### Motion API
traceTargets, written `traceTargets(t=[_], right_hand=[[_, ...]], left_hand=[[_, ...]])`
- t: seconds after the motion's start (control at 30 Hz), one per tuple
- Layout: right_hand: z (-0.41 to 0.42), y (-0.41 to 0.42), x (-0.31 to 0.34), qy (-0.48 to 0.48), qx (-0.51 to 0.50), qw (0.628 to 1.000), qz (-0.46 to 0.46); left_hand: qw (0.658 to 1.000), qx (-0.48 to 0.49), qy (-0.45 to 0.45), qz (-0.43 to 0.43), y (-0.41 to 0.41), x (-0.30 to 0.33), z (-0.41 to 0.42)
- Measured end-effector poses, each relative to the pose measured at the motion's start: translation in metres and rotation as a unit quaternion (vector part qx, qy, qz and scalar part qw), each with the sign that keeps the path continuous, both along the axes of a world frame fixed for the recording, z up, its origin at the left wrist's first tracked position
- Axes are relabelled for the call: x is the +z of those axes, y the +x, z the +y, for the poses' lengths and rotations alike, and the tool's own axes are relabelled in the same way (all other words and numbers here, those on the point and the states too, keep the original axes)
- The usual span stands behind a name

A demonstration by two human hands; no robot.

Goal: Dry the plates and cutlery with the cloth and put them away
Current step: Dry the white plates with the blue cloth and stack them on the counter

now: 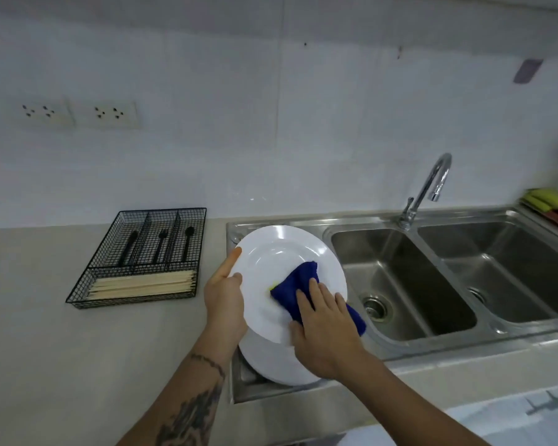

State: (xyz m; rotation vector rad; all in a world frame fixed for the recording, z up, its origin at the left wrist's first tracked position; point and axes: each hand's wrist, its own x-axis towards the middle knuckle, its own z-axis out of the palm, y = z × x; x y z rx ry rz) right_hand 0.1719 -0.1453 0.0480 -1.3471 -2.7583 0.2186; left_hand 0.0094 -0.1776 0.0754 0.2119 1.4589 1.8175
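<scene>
Two white plates matter here: my left hand [223,296] grips the tilted upper plate [281,272] by its rim above the sink's [400,284] drainboard, over the lower plate [279,365]. My right hand [322,320], fingers flat, presses the blue cloth [298,280] on its face. Black cutlery [161,241] already sits in the wire tray [81,292] on the desk [45,333]; I judge plates remain.

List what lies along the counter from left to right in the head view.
Wire tray → left hand → plate → cloth → left basin → right basin → sponges.
</scene>
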Motion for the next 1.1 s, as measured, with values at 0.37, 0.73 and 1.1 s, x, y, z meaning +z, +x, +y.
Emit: traceTargets(t=[0.37,0.73,1.1], right_hand=[[0.013,-0.049,0.016,0.02,0.121,0.991,0.057],[0.025,-0.049,0.032,0.087,-0.033,0.996,-0.001],[0.007,-0.089,0.058,0.013,0.108,0.992,0.069]], left_hand=[[0.998,-0.044,0.036,0.02,-0.006,0.02,-0.008],[0.999,0.031,0.043,0.011,-0.027,0.042,-0.014],[0.995,0.008,0.098,-0.013,-0.038,0.048,-0.009]])
